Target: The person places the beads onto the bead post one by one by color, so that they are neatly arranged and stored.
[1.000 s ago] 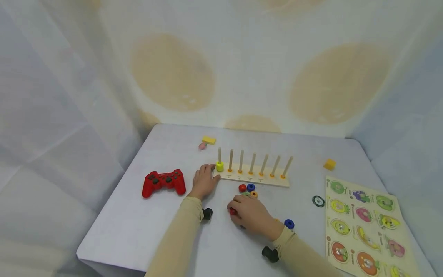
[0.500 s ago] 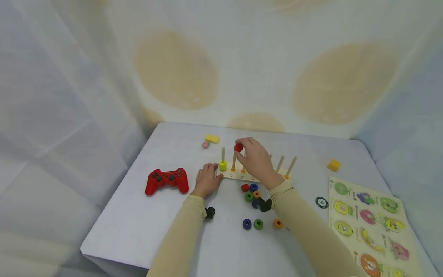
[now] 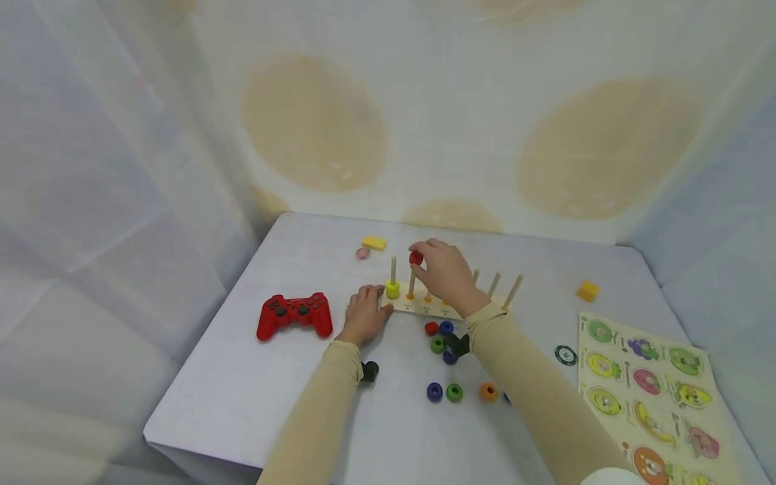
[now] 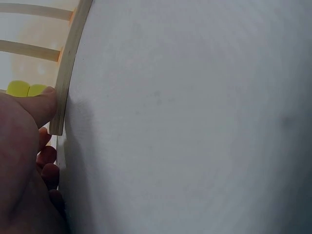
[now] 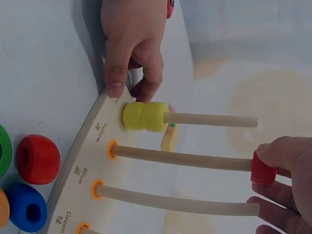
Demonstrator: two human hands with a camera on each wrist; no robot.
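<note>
A wooden peg board with a row of upright pegs stands mid-table. Two yellow beads are stacked on its first peg. My left hand grips the board's left end, the thumb on the near side and the fingers around the end. In my right hand a red bead is pinched between thumb and fingers. It sits at the tip of the second peg, which has no other bead. The right hand and forearm hide part of the board in the head view.
Loose beads lie in front of the board, among them a red bead, a green bead and an orange bead. A red game controller lies left, a fruit puzzle board right. Yellow blocks and a poker chip lie farther out.
My right hand has picked the red bead from the table and lifted it forward to the second peg's tip. The left hand has stayed at the board's end.
</note>
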